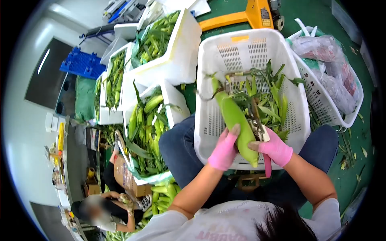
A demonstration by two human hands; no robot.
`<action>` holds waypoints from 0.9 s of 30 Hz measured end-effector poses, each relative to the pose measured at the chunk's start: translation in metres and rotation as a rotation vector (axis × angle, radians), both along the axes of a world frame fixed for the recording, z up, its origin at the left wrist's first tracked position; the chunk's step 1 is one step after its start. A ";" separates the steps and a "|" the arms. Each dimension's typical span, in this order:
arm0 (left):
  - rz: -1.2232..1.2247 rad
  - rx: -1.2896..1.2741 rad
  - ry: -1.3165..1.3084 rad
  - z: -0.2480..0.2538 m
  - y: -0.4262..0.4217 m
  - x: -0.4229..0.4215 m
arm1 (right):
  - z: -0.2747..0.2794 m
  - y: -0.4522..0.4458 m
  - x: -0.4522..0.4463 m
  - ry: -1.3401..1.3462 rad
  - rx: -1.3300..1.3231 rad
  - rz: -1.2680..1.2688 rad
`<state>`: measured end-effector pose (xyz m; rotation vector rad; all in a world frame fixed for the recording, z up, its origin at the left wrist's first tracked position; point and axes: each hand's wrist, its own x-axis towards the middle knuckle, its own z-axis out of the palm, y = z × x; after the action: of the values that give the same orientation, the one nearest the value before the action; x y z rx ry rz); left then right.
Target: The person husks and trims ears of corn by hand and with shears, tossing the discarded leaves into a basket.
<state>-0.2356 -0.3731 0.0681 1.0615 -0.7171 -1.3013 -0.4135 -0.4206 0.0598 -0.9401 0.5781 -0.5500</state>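
Note:
A green ear of corn in its husk (233, 116) slants over the white crate between my knees, its stalk end pointing away from me. My left hand (226, 150), in a pink glove, is closed round its lower left side, thumb on top. My right hand (276, 148), also in pink, presses its thumb against the tip end. A metal hand tool with a pink handle (267, 165) sticks out of the right palm; its exact kind is hard to make out. Cut leaves and husk pieces (275, 102) lie in the white crate (207, 132).
White foam boxes (181, 44) full of corn stand to the left. At right is another white crate (321, 94) holding plastic bags. A yellow pallet jack (257, 14) is beyond. Another person (108, 213) works at lower left beside piled corn (163, 197).

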 end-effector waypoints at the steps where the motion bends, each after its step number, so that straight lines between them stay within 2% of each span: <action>1: -0.005 0.090 0.109 -0.012 0.005 0.000 | -0.007 0.003 0.003 0.073 -0.074 -0.005; 2: -0.017 0.172 0.212 -0.019 0.005 0.001 | -0.003 0.002 0.004 0.258 -0.203 0.054; 4: 0.058 0.148 0.046 -0.023 0.005 0.009 | 0.012 -0.003 0.004 0.618 -0.470 0.151; 5: 0.050 0.144 -0.051 -0.024 0.004 0.018 | 0.010 -0.001 0.003 0.630 -0.482 0.137; 8: -0.023 0.118 -0.258 -0.019 0.009 0.027 | 0.005 0.000 0.001 0.391 -0.268 0.140; 9: -0.059 0.126 -0.301 -0.012 0.011 0.024 | 0.004 0.002 0.003 0.315 -0.265 0.081; 11: -0.115 0.101 -0.333 -0.010 0.016 0.019 | 0.003 -0.004 0.003 0.336 -0.298 0.030; 14: -0.155 0.210 -0.169 -0.015 0.022 0.023 | 0.009 -0.006 -0.001 0.437 -0.304 -0.016; 16: -0.279 0.255 0.179 -0.008 0.026 0.031 | 0.016 -0.006 -0.006 0.516 -0.297 0.011; 18: -0.392 0.246 0.515 -0.007 0.027 0.040 | 0.006 -0.007 -0.009 0.421 -0.261 0.084; 19: -0.374 0.258 0.536 -0.003 0.029 0.040 | 0.005 -0.007 -0.009 0.351 -0.242 0.111; 22: -0.546 0.220 0.527 -0.005 0.032 0.059 | 0.020 -0.007 -0.009 0.229 -0.158 0.224; 25: -0.627 0.380 0.731 -0.007 0.043 0.066 | 0.027 -0.009 -0.012 0.186 -0.143 0.261; 27: -0.696 0.476 0.935 -0.017 0.049 0.073 | 0.012 -0.007 -0.014 0.163 -0.266 0.252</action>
<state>-0.1630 -0.3236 0.0513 0.4166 -0.0212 -2.4034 -0.4274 -0.4281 0.0721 -1.2987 0.5300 -0.3293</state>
